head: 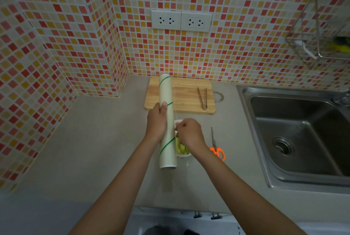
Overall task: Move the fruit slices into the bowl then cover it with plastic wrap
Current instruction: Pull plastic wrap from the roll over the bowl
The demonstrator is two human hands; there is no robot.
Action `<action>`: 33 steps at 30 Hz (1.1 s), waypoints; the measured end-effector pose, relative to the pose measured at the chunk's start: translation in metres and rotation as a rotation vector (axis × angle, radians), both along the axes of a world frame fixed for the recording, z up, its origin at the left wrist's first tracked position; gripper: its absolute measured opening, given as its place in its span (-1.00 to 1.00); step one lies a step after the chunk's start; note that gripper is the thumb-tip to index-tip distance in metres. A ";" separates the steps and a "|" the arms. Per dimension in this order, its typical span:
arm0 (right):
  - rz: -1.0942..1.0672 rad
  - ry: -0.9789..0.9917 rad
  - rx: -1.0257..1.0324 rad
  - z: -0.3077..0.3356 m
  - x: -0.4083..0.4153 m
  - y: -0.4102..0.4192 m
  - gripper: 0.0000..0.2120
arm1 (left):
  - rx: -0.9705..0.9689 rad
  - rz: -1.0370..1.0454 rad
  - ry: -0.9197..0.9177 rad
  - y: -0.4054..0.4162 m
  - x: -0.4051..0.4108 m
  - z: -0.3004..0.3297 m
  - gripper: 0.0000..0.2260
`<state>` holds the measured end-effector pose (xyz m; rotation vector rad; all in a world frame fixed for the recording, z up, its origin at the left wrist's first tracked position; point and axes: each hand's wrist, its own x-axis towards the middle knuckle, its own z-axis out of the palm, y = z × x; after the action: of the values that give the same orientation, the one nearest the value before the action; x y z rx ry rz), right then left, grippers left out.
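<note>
The roll of plastic wrap [167,121] is a long pale tube with thin green diagonal stripes, held lengthwise away from the person, above the table [94,140] and over the left side of the bowl [182,155]. The left hand [157,123] has its grip closed around the middle of the roll, thumb on top. The right hand [190,133] is just beside the roll, its grip pinched shut at the roll's edge, apparently on the clear film, though the film itself is too faint to be sure. The small white bowl sits on the table under both hands, mostly hidden by them, with pale green fruit slices [181,149] showing inside. Behind it lies a wooden cutting board [187,98], the roll's far end above its left part, with metal tongs [203,98] on its right side. Scissors [216,146] with orange handles lie just right of the bowl, and a steel sink [299,134] is set in at the far right.
</note>
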<state>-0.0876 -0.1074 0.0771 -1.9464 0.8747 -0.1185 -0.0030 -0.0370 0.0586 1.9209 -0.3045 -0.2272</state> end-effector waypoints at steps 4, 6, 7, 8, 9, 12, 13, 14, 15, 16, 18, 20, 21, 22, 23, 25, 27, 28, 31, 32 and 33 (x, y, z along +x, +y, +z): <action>0.017 0.062 -0.071 -0.001 0.003 -0.009 -0.72 | 0.000 0.007 0.006 0.001 0.003 0.000 -0.66; -0.020 0.049 -0.027 0.000 0.003 -0.011 -0.70 | -0.014 0.005 0.013 -0.001 0.003 0.001 -0.66; -0.038 0.018 0.006 0.000 0.003 -0.010 -0.70 | -0.017 0.003 0.007 -0.002 0.003 0.002 -0.66; -0.052 -0.014 0.037 0.000 0.001 -0.007 -0.67 | -0.021 0.003 -0.003 -0.002 0.003 0.002 -0.66; -0.058 -0.034 0.058 0.000 -0.002 -0.004 -0.63 | -0.025 0.004 -0.012 -0.002 0.003 0.002 -0.66; -0.011 -0.037 0.056 -0.003 -0.007 0.006 -0.56 | -0.045 -0.001 0.006 -0.001 0.005 0.002 -0.66; 0.013 -0.045 0.033 -0.004 -0.007 0.007 -0.58 | -0.040 -0.009 0.008 -0.002 0.005 0.002 -0.66; 0.028 -0.056 0.007 -0.004 -0.006 0.007 -0.62 | -0.025 -0.017 0.003 -0.002 0.005 0.001 -0.66; 0.039 -0.058 -0.022 -0.005 -0.005 0.005 -0.65 | -0.009 -0.024 -0.002 -0.002 0.005 0.000 -0.66; 0.054 -0.049 -0.046 -0.004 -0.005 0.002 -0.66 | 0.001 -0.028 0.001 -0.001 0.005 0.000 -0.66; 0.084 -0.009 -0.088 -0.006 -0.005 -0.005 -0.69 | -0.012 -0.023 0.039 0.000 0.007 -0.002 -0.65; 0.076 0.022 -0.089 -0.008 -0.008 -0.012 -0.72 | -0.054 -0.016 0.087 0.001 0.009 -0.001 -0.63; 0.063 0.021 -0.056 -0.008 -0.009 -0.014 -0.72 | -0.064 -0.016 0.094 0.000 0.009 -0.001 -0.63; 0.047 0.007 -0.005 -0.009 -0.011 -0.015 -0.71 | -0.063 -0.016 0.090 0.000 0.008 -0.001 -0.63; 0.023 -0.022 0.053 -0.008 -0.011 -0.014 -0.70 | -0.060 -0.015 0.084 -0.001 0.008 0.000 -0.63; -0.041 -0.083 0.139 -0.007 -0.013 -0.009 -0.62 | -0.061 -0.007 0.077 -0.001 0.008 0.000 -0.63; -0.052 -0.080 0.096 -0.009 -0.014 -0.002 -0.50 | -0.067 -0.002 0.075 -0.001 0.009 -0.001 -0.63; -0.030 -0.052 0.078 -0.011 -0.014 0.002 -0.48 | -0.075 -0.002 0.077 -0.001 0.009 -0.001 -0.63; 0.045 -0.061 0.087 -0.019 -0.017 0.010 -0.61 | -0.071 -0.012 0.066 0.000 0.011 0.000 -0.63; 0.035 -0.072 0.082 -0.021 -0.018 0.009 -0.65 | -0.069 -0.011 0.073 0.000 0.011 0.000 -0.63; 0.014 -0.080 0.076 -0.023 -0.019 0.006 -0.67 | -0.081 -0.003 0.095 0.000 0.012 0.001 -0.62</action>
<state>-0.1063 -0.1010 0.0541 -1.8638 0.8015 -0.1517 0.0094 -0.0365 0.0599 1.8237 -0.2501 -0.3030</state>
